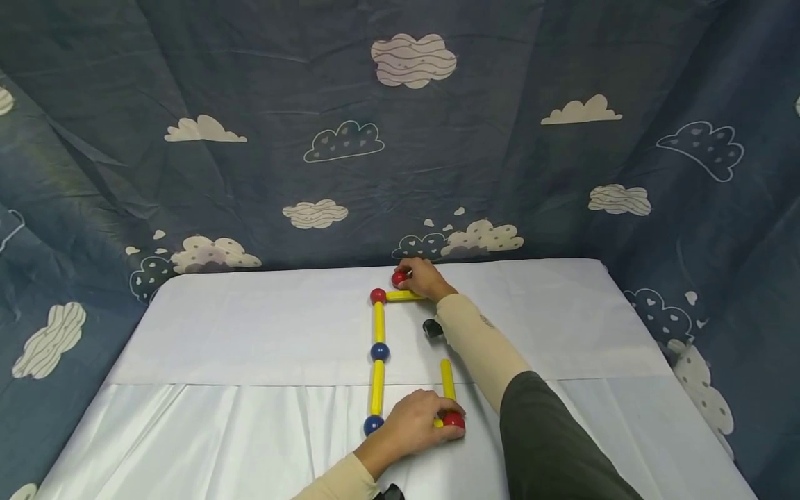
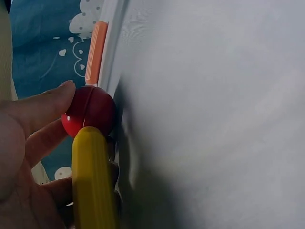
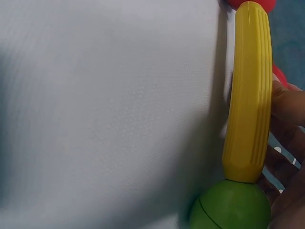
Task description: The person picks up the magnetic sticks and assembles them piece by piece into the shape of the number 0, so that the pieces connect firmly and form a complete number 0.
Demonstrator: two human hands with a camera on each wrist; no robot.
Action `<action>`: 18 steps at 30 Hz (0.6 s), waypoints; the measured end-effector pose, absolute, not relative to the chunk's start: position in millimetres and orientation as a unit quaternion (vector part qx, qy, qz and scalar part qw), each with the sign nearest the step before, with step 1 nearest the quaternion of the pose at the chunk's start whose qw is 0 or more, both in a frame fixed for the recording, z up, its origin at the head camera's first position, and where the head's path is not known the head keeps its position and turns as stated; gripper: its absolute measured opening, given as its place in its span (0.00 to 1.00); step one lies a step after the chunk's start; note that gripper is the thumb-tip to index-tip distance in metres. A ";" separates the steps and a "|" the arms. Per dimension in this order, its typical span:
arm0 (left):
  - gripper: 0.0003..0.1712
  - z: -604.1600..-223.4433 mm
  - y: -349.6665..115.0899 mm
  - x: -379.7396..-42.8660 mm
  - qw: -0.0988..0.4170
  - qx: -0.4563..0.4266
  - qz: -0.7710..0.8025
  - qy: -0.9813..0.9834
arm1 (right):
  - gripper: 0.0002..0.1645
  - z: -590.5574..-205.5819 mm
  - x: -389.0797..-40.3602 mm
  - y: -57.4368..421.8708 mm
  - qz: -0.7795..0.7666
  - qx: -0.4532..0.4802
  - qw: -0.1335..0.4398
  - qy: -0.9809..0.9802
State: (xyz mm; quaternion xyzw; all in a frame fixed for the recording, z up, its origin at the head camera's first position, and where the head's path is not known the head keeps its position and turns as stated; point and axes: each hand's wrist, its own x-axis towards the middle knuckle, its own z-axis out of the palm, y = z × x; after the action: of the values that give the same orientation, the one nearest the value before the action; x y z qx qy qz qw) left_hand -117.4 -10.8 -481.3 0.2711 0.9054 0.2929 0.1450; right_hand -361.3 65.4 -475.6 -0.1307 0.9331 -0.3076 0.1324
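Observation:
On the white table, yellow rods and balls make a frame. My left hand (image 1: 412, 422) grips a red ball (image 1: 453, 420) at the frame's near right, thumb and fingers on either side. A yellow rod (image 1: 448, 378) runs away from that ball; another rod (image 2: 93, 176) meets it in the left wrist view. At the far side, my right hand (image 1: 426, 278) pinches a separate red ball (image 1: 398, 279), just behind a yellow rod (image 1: 403, 296). That rod joins a red corner ball (image 1: 378, 296) to a green ball (image 3: 231, 205), which the right arm hides in the head view.
Down the frame's left side run a yellow rod (image 1: 379, 323), a blue ball (image 1: 379, 351), a second rod (image 1: 377, 387) and another blue ball (image 1: 373, 424). A dark cloud-print curtain (image 1: 350, 187) hangs behind the table. An orange bar (image 2: 96, 52) shows beyond the left hand.

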 end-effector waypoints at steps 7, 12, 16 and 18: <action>0.16 -483.5 -7.9 -116.0 0.149 0.265 0.319 0.898 | 0.23 -472.2 -361.3 76.9 -0.335 -0.138 0.123 0.924; 0.14 -484.0 -8.4 -114.0 0.140 0.262 0.338 0.893 | 0.23 -458.4 -354.1 87.7 -0.376 -0.157 0.096 0.908; 0.12 -483.6 -9.5 -113.6 0.136 0.262 0.341 0.893 | 0.25 -449.1 -341.6 98.3 -0.400 -0.162 0.087 0.898; 0.12 -483.6 -9.6 -113.6 0.127 0.265 0.337 0.895 | 0.26 -447.0 -333.4 105.2 -0.401 -0.157 0.089 0.898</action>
State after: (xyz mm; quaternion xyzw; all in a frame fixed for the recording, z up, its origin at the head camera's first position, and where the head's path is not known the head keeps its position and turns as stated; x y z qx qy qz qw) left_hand -113.6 -9.6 -483.6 0.2655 0.8945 0.3365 0.1269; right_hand -333.4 105.2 -447.0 -0.1575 0.8981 -0.4007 0.0893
